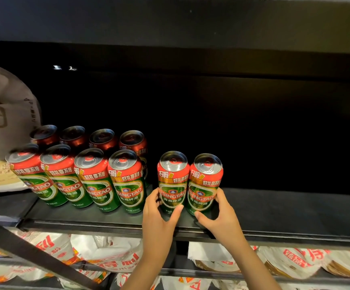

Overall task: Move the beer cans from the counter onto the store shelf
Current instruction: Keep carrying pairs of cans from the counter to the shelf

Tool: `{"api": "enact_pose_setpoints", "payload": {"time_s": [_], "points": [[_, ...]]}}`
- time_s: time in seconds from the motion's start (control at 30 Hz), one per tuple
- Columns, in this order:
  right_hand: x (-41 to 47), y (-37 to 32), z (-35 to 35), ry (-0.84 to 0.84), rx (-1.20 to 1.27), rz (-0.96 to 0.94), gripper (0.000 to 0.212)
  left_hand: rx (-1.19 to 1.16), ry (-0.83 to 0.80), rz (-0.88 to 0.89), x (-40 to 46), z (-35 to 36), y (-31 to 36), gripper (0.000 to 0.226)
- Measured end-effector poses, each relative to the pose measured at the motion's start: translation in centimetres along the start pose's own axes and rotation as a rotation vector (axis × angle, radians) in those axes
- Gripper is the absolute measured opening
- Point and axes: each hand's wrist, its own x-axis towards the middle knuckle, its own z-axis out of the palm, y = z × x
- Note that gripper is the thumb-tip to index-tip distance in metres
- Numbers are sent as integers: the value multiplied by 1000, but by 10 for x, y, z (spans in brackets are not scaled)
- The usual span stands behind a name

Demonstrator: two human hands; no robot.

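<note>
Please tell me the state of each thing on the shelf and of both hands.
Eight green-and-red beer cans: upright, two rows.
Two more cans: upright, side by side, held.
Left hand: grips left can.
Right hand: grips right can.
Black metal shelf: right part bare.

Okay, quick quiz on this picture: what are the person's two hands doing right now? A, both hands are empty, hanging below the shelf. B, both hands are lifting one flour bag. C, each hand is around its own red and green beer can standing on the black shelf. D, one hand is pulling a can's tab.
C: the left hand wraps one upright red and green beer can and the right hand wraps the neighbouring can, both standing on the black shelf.
</note>
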Motion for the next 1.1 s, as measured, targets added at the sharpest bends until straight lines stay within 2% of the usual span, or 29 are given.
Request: {"api": "enact_pose_setpoints", "payload": {"time_s": [0.2, 0.37, 0.67, 0.87, 1.1], "points": [[0, -4, 2, 51, -28, -70, 66, 26, 7, 45, -1, -1, 0, 70], [-1, -2, -1, 76, 20, -25, 79, 46, 41, 70, -1, 1, -1, 69], [-1, -2, 0, 33, 6, -35, 65, 106, 101, 159, -1, 2, -2, 68], [3, 1, 5, 41, -40, -45, 70, 81, 152, 114, -3, 5, 2, 74], [8, -6, 9, 45, -23, -16, 72, -16, 248, 85, -8, 14, 7, 58]]}}
